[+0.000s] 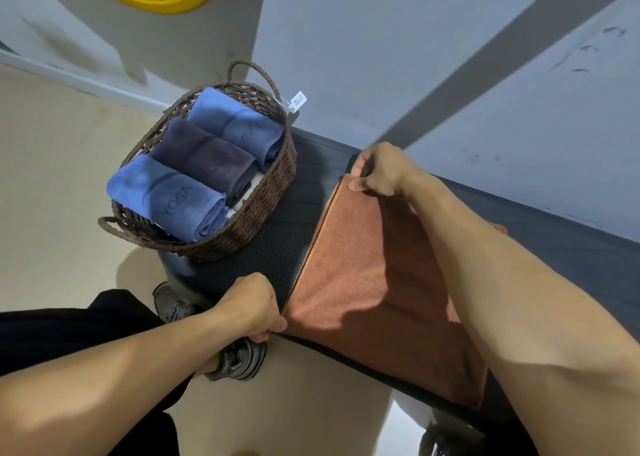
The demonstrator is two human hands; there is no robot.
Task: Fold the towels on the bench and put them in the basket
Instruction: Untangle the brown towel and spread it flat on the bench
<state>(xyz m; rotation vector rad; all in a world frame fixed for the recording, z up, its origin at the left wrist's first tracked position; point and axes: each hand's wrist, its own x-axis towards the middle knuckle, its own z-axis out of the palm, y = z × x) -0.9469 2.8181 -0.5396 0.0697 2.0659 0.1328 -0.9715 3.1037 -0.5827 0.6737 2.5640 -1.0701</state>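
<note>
— Where do we have the towel?

— The rust-orange towel [374, 282] lies flat across the dark desk [277, 247], folded double, with its doubled edge facing the basket. It spans the desk from the far edge to the near edge and hangs a little over the near one.

— And our hands?

— Our right hand [377, 171] pinches the towel's far corner at the far edge of the desk, thumb on top of the cloth, so that grip is closed on the towel. Our left hand [252, 306] is closed on the towel's near corner, right at the near edge of the desk; its fingers curl under and we see only the knuckles.

— What sits beside the towel?

— The brown wicker basket [273, 185] stands on the end of the desk, a strip of bare desk between it and the towel. In it we see three folded towels side by side: a blue towel [166, 195] nearest us with "YOGA" pressed into it, a dark purple towel [204, 157] in the middle, and a second blue towel [235, 123] at the far side. A white tag [298, 101] hangs from the basket's far handle.

— Below the desk?

— Our dark shoes [242, 358] on the beige floor [52, 178].
</note>
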